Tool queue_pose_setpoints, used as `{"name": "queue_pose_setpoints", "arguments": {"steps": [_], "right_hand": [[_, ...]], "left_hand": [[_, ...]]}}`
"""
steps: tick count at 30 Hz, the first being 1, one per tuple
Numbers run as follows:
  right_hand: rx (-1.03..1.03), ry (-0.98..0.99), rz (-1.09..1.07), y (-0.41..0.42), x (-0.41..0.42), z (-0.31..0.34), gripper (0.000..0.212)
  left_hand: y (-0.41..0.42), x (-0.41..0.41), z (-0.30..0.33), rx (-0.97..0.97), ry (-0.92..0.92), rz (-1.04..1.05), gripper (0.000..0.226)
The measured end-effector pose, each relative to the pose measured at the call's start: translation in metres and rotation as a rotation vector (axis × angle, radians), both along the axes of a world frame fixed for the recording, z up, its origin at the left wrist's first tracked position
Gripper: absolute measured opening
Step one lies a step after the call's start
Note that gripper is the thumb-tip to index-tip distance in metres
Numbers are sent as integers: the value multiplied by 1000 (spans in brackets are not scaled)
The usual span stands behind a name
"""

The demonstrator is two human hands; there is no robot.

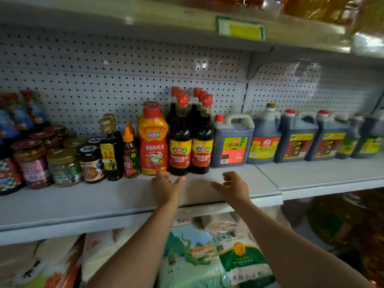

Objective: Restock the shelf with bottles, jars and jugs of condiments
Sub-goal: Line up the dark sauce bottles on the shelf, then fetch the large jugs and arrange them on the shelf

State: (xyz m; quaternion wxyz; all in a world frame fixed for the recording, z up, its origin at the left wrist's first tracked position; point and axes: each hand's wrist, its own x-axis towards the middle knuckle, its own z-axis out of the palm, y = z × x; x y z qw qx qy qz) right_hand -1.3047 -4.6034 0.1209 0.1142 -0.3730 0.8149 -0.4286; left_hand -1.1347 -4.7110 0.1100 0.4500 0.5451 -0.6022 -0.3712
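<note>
Both hands are up over the middle shelf [207, 190], and neither one is holding anything. The left hand [165, 187] has its fingers loosely spread, fingertips right at the base of the front soy sauce bottle [180, 140], either just touching it or a hair off, can't tell which. The right hand [233, 187] hovers in front and to the right of that same bottle, fingers relaxed and slightly curled, thumb pointing back toward the left hand, clear of everything.

Using that front soy sauce bottle as the anchor: a second soy sauce bottle [202, 138] with the same label stands touching its right side, and more red-capped ones line up behind both. Just left of it is the red-and-yellow oyster sauce squeeze bottle [153, 142], then a small orange-tipped chili sauce bottle [130, 154], a dark square bottle [111, 148] with a gold cap, and a bunch of jars [62, 161] further left. Off to its right sits a soy sauce jug [232, 142] with a white handle, then a row of dark vinegar jugs [297, 138] running down the shelf.

Below it, on the lower shelf, lie rice bags [193, 258]. Above it, a yellow price tag [241, 29] on the top shelf edge, too blurry to read.
</note>
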Motion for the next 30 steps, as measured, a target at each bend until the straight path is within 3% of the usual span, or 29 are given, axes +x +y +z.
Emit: {"name": "queue_pose_setpoints", "arguments": {"steps": [8, 13, 19, 22, 30], "right_hand": [[192, 226, 202, 113, 19, 4, 63], [337, 403, 340, 189, 29, -28, 69], [461, 346, 473, 282, 38, -100, 61], [531, 289, 489, 323, 43, -138, 67], [656, 173, 507, 393, 54, -212, 68]], "left_hand": [[137, 55, -22, -79, -111, -111, 51], [233, 73, -66, 4, -257, -84, 64], [342, 89, -127, 114, -361, -65, 62], [384, 97, -159, 162, -424, -93, 61], [445, 114, -223, 286, -496, -188, 72]]}}
